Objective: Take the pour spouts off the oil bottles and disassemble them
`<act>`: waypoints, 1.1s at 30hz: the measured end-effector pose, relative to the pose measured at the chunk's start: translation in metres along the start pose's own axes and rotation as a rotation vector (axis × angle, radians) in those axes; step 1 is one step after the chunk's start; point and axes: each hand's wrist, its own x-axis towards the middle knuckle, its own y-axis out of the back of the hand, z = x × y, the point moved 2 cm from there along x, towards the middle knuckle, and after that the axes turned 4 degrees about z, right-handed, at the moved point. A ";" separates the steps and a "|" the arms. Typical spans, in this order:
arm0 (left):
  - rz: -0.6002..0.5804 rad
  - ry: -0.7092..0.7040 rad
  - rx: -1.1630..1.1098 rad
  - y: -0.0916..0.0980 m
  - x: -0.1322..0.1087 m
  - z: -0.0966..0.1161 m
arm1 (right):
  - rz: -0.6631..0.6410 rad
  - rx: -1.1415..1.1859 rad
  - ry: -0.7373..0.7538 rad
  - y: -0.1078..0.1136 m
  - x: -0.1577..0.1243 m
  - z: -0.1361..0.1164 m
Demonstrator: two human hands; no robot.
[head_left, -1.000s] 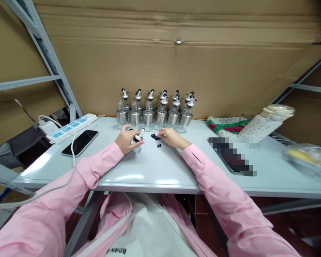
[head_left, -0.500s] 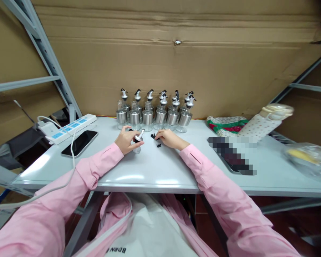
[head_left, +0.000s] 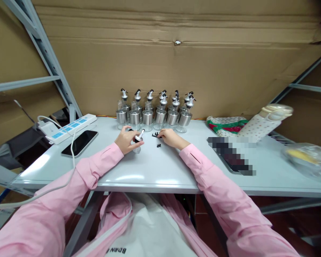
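My left hand (head_left: 125, 140) is wrapped round a silver pour spout (head_left: 139, 137) with a clear glass part (head_left: 136, 150) below it. Most of what lies behind the fingers is hidden. To the right, my right hand (head_left: 170, 137) has its fingertips pinched together at a small cluster of black plastic pieces (head_left: 155, 135) on the table. Two or so tiny black bits (head_left: 158, 145) lie just in front of that hand. Behind both hands stand rows of steel-and-glass oil bottles (head_left: 160, 116); several carry spouts with black flip caps, and the three at front left (head_left: 134, 117) have bare glass necks.
A power strip (head_left: 72, 128) with a white cable and a phone (head_left: 80, 143) lie on the left of the table (head_left: 155, 171). At right are a patterned cloth (head_left: 226, 125), a dotted bottle (head_left: 262, 123), a dark pixelated object (head_left: 230, 155) and a plastic-wrapped bowl (head_left: 307, 160). Cardboard (head_left: 149, 64) walls the back.
My right hand has shifted slightly right, and more of the black pieces shows beside its fingertips. My left hand keeps its hold on the spout in the same place.
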 end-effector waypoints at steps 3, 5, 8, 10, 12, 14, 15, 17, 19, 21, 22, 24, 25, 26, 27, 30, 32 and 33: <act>-0.003 0.008 0.006 -0.001 0.000 -0.001 | 0.002 -0.028 -0.050 0.000 0.000 0.005; 0.005 0.006 0.010 -0.002 -0.001 -0.001 | 0.010 -0.043 -0.082 0.000 0.000 0.008; 0.009 0.004 0.010 -0.002 -0.001 -0.001 | 0.020 -0.055 -0.117 0.001 -0.001 0.010; 0.005 0.004 0.007 -0.001 0.000 0.000 | 0.028 -0.050 -0.118 0.001 -0.001 0.010; 0.002 0.002 0.005 0.000 0.000 0.000 | 0.036 -0.036 -0.107 0.001 -0.001 0.009; 0.000 -0.002 0.004 0.000 0.000 0.000 | 0.044 -0.022 -0.094 0.000 0.000 0.008; 0.003 -0.005 0.005 0.000 0.000 0.000 | 0.050 -0.014 -0.089 -0.001 0.000 0.008; 0.010 -0.009 0.007 0.000 -0.001 0.000 | 0.069 0.014 -0.077 -0.001 0.000 0.008; 0.014 -0.011 0.007 -0.001 -0.001 -0.001 | 0.089 0.052 -0.065 -0.002 0.000 0.010; 0.010 -0.006 0.005 -0.001 -0.001 -0.001 | 0.096 0.081 -0.039 -0.002 0.000 0.010; 0.004 -0.002 0.003 0.000 -0.001 -0.001 | 0.092 0.084 -0.019 -0.002 0.000 0.010; -0.009 0.001 -0.001 0.000 0.000 0.000 | 0.077 0.076 0.030 -0.002 0.000 0.008; -0.014 0.000 -0.004 0.000 0.000 0.000 | 0.069 0.072 0.052 -0.002 0.000 0.007; -0.013 -0.001 -0.007 0.000 0.000 0.000 | 0.064 0.069 0.067 -0.003 0.000 0.006; -0.008 -0.004 -0.011 0.000 0.000 0.000 | 0.063 0.069 0.075 -0.003 0.000 0.005; 0.013 -0.008 -0.013 0.000 0.000 0.000 | 0.074 0.071 0.080 -0.004 0.000 0.004; 0.007 -0.002 -0.007 -0.002 -0.001 0.000 | 0.080 0.071 0.084 -0.004 0.000 0.004; 0.000 0.004 -0.005 -0.002 -0.001 -0.001 | 0.080 0.072 0.088 -0.004 0.000 0.004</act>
